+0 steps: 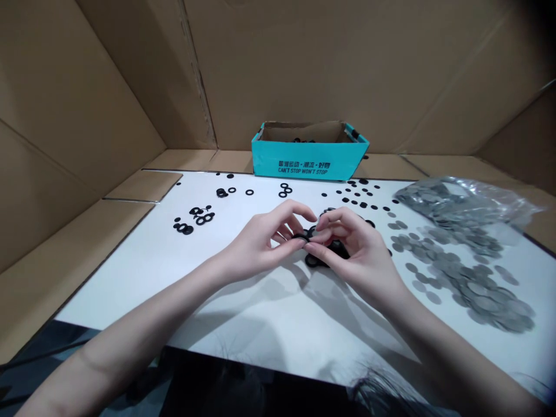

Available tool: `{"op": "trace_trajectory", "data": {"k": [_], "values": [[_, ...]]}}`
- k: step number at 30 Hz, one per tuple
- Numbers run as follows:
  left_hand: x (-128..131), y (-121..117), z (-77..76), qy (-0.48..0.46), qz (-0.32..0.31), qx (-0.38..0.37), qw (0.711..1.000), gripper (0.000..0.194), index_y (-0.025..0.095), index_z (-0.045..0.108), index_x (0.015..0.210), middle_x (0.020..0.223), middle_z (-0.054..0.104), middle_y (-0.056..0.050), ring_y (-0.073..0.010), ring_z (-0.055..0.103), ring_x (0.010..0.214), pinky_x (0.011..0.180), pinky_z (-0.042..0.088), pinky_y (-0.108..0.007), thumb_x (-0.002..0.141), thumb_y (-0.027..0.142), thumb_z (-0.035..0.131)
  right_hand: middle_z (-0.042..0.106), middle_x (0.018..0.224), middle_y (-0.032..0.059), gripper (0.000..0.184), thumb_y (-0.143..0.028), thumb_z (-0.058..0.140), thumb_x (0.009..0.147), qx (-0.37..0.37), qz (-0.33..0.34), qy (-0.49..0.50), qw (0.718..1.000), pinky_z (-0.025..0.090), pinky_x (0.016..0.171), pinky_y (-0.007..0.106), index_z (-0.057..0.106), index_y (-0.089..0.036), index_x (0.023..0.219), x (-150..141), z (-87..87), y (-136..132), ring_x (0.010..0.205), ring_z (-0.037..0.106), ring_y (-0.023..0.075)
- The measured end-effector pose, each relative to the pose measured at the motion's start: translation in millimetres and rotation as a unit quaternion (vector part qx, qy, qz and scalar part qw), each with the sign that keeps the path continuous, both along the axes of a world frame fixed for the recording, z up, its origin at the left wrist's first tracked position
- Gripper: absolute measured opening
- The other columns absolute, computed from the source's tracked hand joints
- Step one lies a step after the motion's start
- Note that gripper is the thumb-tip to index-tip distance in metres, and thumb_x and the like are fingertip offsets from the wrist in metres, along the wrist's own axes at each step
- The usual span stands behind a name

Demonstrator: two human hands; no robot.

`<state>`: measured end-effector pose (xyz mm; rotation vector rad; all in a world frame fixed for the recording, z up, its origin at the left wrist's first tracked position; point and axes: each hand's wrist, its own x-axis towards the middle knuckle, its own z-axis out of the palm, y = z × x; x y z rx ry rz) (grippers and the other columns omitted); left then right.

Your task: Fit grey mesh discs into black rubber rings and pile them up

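Observation:
My left hand [264,237] and my right hand [347,246] meet over the middle of a white sheet [260,301]. Both pinch at a small black ring [300,236] held between their fingertips. Several more black rings [324,255] lie under and inside my right hand's curled fingers. Loose black rings [195,219] are scattered on the sheet to the left, and black discs [358,197] lie behind the hands.
A teal cardboard box [309,157] with black parts inside stands at the back. Several grey metal discs [473,278] spread over the right side, beside a clear plastic bag [460,200] of them. Brown cardboard walls [130,92] surround the work area.

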<state>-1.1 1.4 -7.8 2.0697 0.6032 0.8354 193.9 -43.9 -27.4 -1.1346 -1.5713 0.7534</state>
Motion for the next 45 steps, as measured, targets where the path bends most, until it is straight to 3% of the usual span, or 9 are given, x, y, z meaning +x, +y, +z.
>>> {"op": "trace_trajectory", "data": {"k": [4, 9, 16, 22, 25, 31, 37, 41, 45], "values": [[0.7, -1.8, 1.9, -0.018, -0.002, -0.025, 1.0, 0.019, 0.022, 0.053, 0.111, 0.103, 0.062, -0.004, -0.0125, 0.065, 0.086, 0.066, 0.054, -0.02, 0.094, 0.018, 0.059, 0.063, 0.065, -0.0064, 0.03, -0.027, 0.081, 0.079, -0.025, 0.027, 0.068, 0.997, 0.052, 0.062, 0.03, 0.052, -0.026, 0.087, -3.3, 4.6, -2.0, 0.063, 0.068, 0.0164], [-3.1, -0.3, 10.2, 0.022, -0.049, -0.005, 0.999, 0.021, 0.022, 0.053, 0.107, 0.103, 0.062, -0.002, -0.0101, 0.063, 0.08, 0.068, 0.057, -0.022, 0.091, 0.009, 0.057, 0.058, 0.066, -0.0077, 0.033, -0.021, 0.08, 0.078, 0.016, 0.011, 0.108, 0.994, 0.051, 0.068, 0.032, 0.048, -0.027, 0.082, -9.4, 4.9, -7.9, 0.067, 0.064, 0.0149], [-7.6, 0.4, 13.3, 0.096, -0.054, 0.045, 0.993, 0.028, 0.023, 0.056, 0.112, 0.092, 0.067, 0.001, -0.0118, 0.066, 0.079, 0.073, 0.055, -0.025, 0.091, 0.006, 0.053, 0.053, 0.07, -0.0071, 0.031, -0.018, 0.076, 0.079, 0.034, -0.011, 0.069, 0.997, 0.048, 0.068, 0.032, 0.046, -0.027, 0.08, -11.1, -3.0, -8.1, 0.067, 0.061, 0.0141], [-7.1, 4.0, 5.2, 0.037, -0.038, 0.037, 0.998, 0.033, 0.023, 0.056, 0.115, 0.1, 0.069, -0.002, -0.0128, 0.068, 0.085, 0.074, 0.058, -0.024, 0.086, 0.009, 0.06, 0.072, 0.078, -0.0022, 0.028, -0.024, 0.078, 0.079, 0.014, -0.014, -0.017, 1.0, 0.054, 0.08, 0.041, 0.054, -0.028, 0.093, -4.2, -3.6, -5.7, 0.079, 0.074, 0.0228], [-5.9, 4.9, 4.0, 0.021, -0.031, 0.034, 0.999, 0.032, 0.022, 0.057, 0.114, 0.097, 0.069, -0.002, -0.013, 0.069, 0.084, 0.074, 0.058, -0.024, 0.086, 0.009, 0.061, 0.075, 0.082, -0.0005, 0.025, -0.026, 0.077, 0.081, 0.023, -0.023, -0.022, 0.999, 0.055, 0.081, 0.041, 0.055, -0.028, 0.094, -2.0, -1.4, -5.7, 0.083, 0.076, 0.024], [-2.0, 1.5, 1.9, 0.001, -0.022, 0.017, 1.0, 0.021, 0.022, 0.055, 0.112, 0.1, 0.067, -0.002, -0.0122, 0.066, 0.082, 0.074, 0.056, -0.024, 0.093, 0.018, 0.062, 0.069, 0.072, -0.0039, 0.021, -0.023, 0.074, 0.083, 0.008, -0.014, -0.004, 1.0, 0.051, 0.072, 0.035, 0.056, -0.026, 0.093, -1.1, 0.9, -4.3, 0.071, 0.071, 0.0184], [-2.3, -2.6, 7.1, 0.043, -0.027, 0.02, 0.999, 0.022, 0.023, 0.051, 0.106, 0.102, 0.063, -0.001, -0.0106, 0.064, 0.081, 0.07, 0.054, -0.022, 0.09, 0.01, 0.058, 0.059, 0.068, -0.0065, 0.027, -0.02, 0.071, 0.083, 0.031, -0.012, 0.019, 0.999, 0.049, 0.069, 0.035, 0.045, -0.028, 0.087, -4.9, 2.6, -7.5, 0.068, 0.063, 0.0166], [-5.6, -1.2, 8.3, 0.091, -0.038, 0.053, 0.994, 0.023, 0.023, 0.053, 0.106, 0.095, 0.064, 0.001, -0.011, 0.064, 0.079, 0.074, 0.055, -0.025, 0.089, 0.007, 0.055, 0.057, 0.069, -0.0066, 0.029, -0.019, 0.069, 0.083, 0.051, -0.027, 0.014, 0.998, 0.049, 0.069, 0.035, 0.042, -0.028, 0.087, -7.9, -1.3, -7.8, 0.067, 0.061, 0.016], [-6.0, 3.1, 3.2, 0.052, -0.018, 0.024, 0.998, 0.027, 0.023, 0.053, 0.11, 0.088, 0.063, 0.002, -0.0117, 0.064, 0.078, 0.071, 0.055, -0.024, 0.088, 0.011, 0.061, 0.059, 0.07, -0.0063, 0.027, -0.021, 0.07, 0.082, 0.029, -0.017, -0.012, 0.999, 0.05, 0.068, 0.033, 0.045, -0.027, 0.088, -5.5, -4.1, -5.1, 0.068, 0.065, 0.0162]]}}
